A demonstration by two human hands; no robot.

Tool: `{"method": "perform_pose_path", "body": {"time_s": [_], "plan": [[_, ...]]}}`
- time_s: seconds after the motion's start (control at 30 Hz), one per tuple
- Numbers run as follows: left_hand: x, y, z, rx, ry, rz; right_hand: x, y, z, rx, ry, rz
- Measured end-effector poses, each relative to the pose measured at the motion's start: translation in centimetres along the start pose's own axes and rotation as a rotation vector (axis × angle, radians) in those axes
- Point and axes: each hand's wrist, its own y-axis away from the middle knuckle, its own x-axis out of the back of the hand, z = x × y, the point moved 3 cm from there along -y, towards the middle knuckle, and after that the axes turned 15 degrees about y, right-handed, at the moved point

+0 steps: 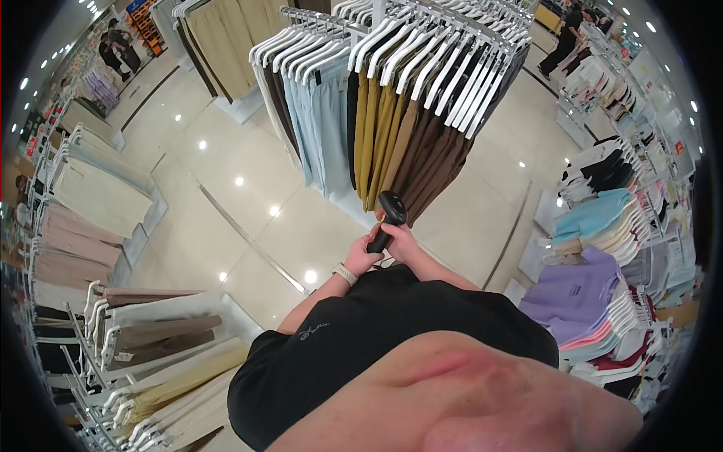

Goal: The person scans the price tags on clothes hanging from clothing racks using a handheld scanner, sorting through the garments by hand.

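A black handheld barcode scanner point(391, 205) is held upright in front of my body, its rounded head at the top. My left hand point(363, 255) is closed around the lower part of its handle, with a pale watch band point(345, 273) on that wrist. From the other side, my right hand point(400, 239) grips the handle just under the head. Some fingers are hidden behind the scanner. Just beyond it hang brown trousers point(431, 162), mustard trousers point(373, 128) and light blue trousers point(316, 120) on white hangers point(410, 64).
To the left, racks carry cream trousers point(102, 188), pink trousers point(79, 233) and brown trousers point(169, 335). A purple T-shirt point(576, 290) hangs on the right. Shiny tiled floor point(233, 211) runs between the racks. Other people point(565, 41) stand far off at both sides.
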Motion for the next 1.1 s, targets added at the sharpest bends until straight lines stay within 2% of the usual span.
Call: {"method": "perform_pose_path", "body": {"time_s": [0.07,0.23,0.33,0.43,0.53,0.63,0.67,0.77,0.87,1.1], "plan": [[-1.0,0.0,0.8,-0.067,-0.034,0.032,0.6,-0.2,0.0,-0.018,-0.066,0.036],[-2.5,-1.1,-1.6,0.002,-0.141,-0.029,3.5,0.8,1.0,-0.023,-0.163,0.08],[-4.4,-1.6,-1.7,0.098,-0.192,-0.041,5.3,1.3,0.8,-0.122,-0.263,0.171],[-5.8,-2.5,-2.7,0.044,-0.286,-0.049,7.2,1.5,0.4,-0.189,-0.241,0.217],[-6.8,-2.9,-2.6,0.152,-0.441,0.002,8.9,1.1,1.2,-0.204,-0.21,0.17],[-7.5,-3.9,-3.7,0.275,-0.372,-0.003,10.5,0.9,1.3,-0.216,-0.108,0.193],[-7.8,-4.2,-3.6,0.233,-0.397,-0.012,10.9,0.8,1.3,-0.245,-0.127,0.222],[-8.2,-5.2,-3.5,0.246,-0.387,-0.017,11.5,0.2,0.5,-0.132,0.018,0.184],[-7.9,-5.7,-4.3,0.12,-0.538,0.006,11.7,0.0,0.8,-0.134,0.059,0.157],[-7.7,-7.2,-4.3,0.12,-0.479,0.019,12.2,-1.6,-0.1,-0.123,0.138,0.162]]}}
